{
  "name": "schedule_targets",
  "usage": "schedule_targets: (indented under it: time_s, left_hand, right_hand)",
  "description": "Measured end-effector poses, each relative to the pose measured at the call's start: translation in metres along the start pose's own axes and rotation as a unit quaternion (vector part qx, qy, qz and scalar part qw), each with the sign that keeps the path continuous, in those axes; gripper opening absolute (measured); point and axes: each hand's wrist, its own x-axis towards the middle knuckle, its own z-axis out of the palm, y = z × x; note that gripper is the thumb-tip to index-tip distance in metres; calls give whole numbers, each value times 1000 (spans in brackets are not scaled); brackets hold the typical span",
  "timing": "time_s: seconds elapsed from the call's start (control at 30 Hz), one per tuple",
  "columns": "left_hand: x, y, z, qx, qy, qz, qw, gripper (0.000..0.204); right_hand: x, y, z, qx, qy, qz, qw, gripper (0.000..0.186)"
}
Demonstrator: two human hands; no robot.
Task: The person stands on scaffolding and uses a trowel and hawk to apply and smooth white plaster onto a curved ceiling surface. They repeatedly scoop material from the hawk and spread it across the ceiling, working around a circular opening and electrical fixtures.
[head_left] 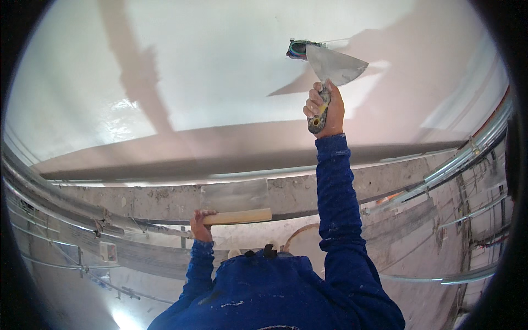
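Note:
Raised ahead, my right hand grips the black handle of a broad putty knife. Its fan-shaped metal blade is by the white wall, one corner overlapping the edge of a small dark hole with wires. Whether the blade touches the wall, I cannot tell. Lower and to the left, my left hand is closed around the end of a wide smoothing blade, which has a pale wooden handle and a flat grey metal sheet pointing toward the wall.
A rough concrete ledge runs along the wall's foot. Metal scaffold tubes pass at the right and left. A round-rimmed pale container is partly hidden by my body. Shadows fall across the wall.

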Motion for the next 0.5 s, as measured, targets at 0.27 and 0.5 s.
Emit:
schedule_targets:
  time_s: [0.27,0.5]
  left_hand:
    - [12,-4,4,20,3,-34,999,42]
    - [18,4,20,49,-18,-39,998,46]
  right_hand:
    - [0,-2,-2,-6,7,9,1000,26]
    - [0,-1,3,-27,36,-1,999,25]
